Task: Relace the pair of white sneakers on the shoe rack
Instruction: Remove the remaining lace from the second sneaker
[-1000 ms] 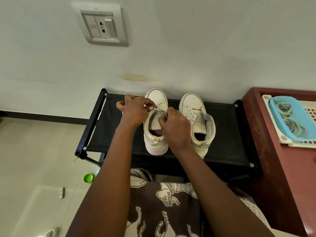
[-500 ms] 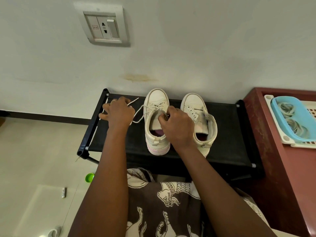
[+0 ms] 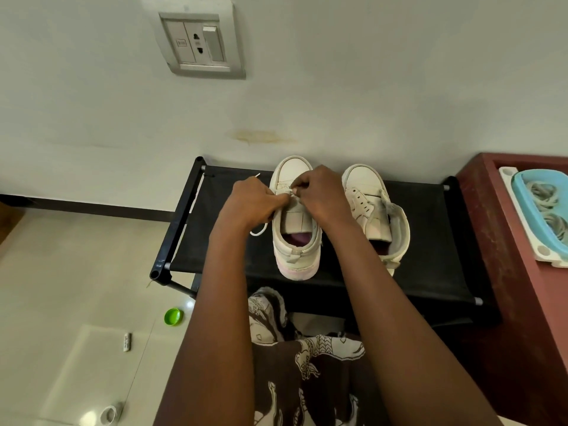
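A socket plate (image 3: pixel 199 44) sits high on the pale wall (image 3: pixel 399 72), with a brownish stain (image 3: pixel 261 136) lower down and to its right. A dark skirting (image 3: pixel 76 206) runs along the wall's foot at the left. On the tiled floor (image 3: pixel 61 272) lie a green cap (image 3: pixel 173 316), a small white stick (image 3: pixel 127 342), perhaps a tube, and a tape roll (image 3: pixel 109 415) at the bottom edge. At the right stands a red-brown cabinet (image 3: pixel 522 287); on it a white tray (image 3: pixel 542 255) bears a blue basket (image 3: pixel 527 207) with pale loops (image 3: pixel 544 192) inside. A brown cloth (image 3: pixel 307 379) with white animal prints fills the bottom centre.
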A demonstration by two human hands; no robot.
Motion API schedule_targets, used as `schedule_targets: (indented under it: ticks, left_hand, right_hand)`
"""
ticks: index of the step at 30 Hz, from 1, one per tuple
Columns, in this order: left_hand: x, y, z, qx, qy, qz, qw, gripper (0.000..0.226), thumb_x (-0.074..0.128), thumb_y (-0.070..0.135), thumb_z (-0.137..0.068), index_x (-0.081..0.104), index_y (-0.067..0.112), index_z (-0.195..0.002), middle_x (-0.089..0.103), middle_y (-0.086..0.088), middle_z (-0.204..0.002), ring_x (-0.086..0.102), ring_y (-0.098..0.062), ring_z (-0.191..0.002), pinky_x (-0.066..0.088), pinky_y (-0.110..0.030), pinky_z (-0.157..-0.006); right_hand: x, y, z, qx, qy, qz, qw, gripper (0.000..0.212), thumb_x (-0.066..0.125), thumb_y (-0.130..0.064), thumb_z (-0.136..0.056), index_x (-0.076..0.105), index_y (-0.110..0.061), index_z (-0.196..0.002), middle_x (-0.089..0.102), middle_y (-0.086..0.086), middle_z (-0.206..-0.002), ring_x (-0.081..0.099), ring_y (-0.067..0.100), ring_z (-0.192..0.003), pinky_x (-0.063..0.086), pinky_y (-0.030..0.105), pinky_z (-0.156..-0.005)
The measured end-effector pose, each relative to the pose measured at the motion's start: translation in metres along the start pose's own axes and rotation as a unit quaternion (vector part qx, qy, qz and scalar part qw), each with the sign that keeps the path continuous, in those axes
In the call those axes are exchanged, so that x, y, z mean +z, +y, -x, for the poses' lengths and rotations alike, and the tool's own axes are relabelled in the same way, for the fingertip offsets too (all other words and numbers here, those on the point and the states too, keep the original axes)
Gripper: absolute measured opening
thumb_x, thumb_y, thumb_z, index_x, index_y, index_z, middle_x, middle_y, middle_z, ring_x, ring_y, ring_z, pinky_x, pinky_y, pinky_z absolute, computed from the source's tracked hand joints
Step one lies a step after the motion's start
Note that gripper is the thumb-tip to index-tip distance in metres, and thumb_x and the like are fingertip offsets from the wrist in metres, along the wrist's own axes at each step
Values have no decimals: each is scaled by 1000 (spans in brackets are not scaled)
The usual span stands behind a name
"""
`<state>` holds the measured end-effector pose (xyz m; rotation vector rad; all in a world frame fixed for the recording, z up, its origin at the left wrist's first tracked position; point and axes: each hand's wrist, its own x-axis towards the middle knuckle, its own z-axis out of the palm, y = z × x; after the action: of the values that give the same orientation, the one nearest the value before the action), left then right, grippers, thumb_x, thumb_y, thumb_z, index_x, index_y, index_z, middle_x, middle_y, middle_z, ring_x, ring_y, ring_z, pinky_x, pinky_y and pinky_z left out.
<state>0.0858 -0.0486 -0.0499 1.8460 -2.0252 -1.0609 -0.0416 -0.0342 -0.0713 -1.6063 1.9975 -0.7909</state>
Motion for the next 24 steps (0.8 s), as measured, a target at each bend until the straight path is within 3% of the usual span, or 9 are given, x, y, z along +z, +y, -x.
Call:
schedule_targets:
  ticks: [2, 6, 10, 15, 19, 21, 24]
  left_hand:
    - [-1, 0, -1, 9, 4, -3, 1000, 44, 58, 27, -86, 50, 8, -47, 51, -1, -46, 48, -2, -33, 37, -9, -39]
    - [-3, 1, 2, 37, 3, -19, 999, 45, 52, 13, -89, 41, 11, -45, 47, 1, -46, 47, 3, -31, 36, -7, -40]
    - [-3, -5, 0, 26, 5, 28, 999, 45, 51, 14, -89, 44, 8, -46, 50, 0, -45, 50, 0, -31, 33, -8, -35]
    - [-3, -8, -2, 13, -3, 39, 999, 40, 52, 18, -90, 49, 6, -52, 52, -5, -50, 51, -2, -33, 33, -8, -35]
    - [-4, -8, -5, 8, -11, 46, 999, 35, 52, 20, -89, 56, 0, -60, 55, -6, -53, 56, -9, -44, 38, -10, -39]
    - [-4, -8, -6, 4, -17, 55, 998, 34, 52, 19, -89, 56, 0, -61, 55, -4, -50, 57, -5, -40, 39, -10, -38]
    - [-3, -9, -7, -4, -19, 69, 997, 32, 54, 17, -87, 58, -3, -62, 53, 3, -40, 55, -3, -37, 40, -12, -39]
  right_hand:
    - [2, 1, 0, -4, -20, 25, 999, 21, 59, -1, -84, 74, -5, -98, 69, 16, -104, 63, 28, -100, 50, 38, -88]
    - [8, -1, -1, -18, -37, 111, 993, 23, 55, -2, -86, 72, -3, -101, 67, 17, -105, 61, 31, -100, 50, 34, -85]
    - [13, -5, 3, -27, -28, 147, 988, 25, 50, -6, -89, 68, -3, -106, 60, 15, -113, 58, 32, -104, 46, 34, -83]
    - [6, -4, 6, 19, 26, 55, 998, 22, 48, -7, -89, 64, 4, -100, 53, 19, -113, 55, 32, -100, 42, 35, -86]
    - [-4, 6, 9, 144, 75, -91, 983, 19, 50, -2, -82, 67, 7, -84, 68, 24, -86, 64, 36, -86, 51, 43, -79]
    - [-4, 5, 11, 168, 82, -127, 974, 17, 52, -2, -79, 67, 6, -82, 68, 24, -83, 66, 36, -83, 53, 44, -78]
    - [-6, -3, 13, 112, 55, -100, 987, 24, 60, -10, -80, 65, -9, -103, 56, 10, -112, 56, 21, -103, 39, 20, -88]
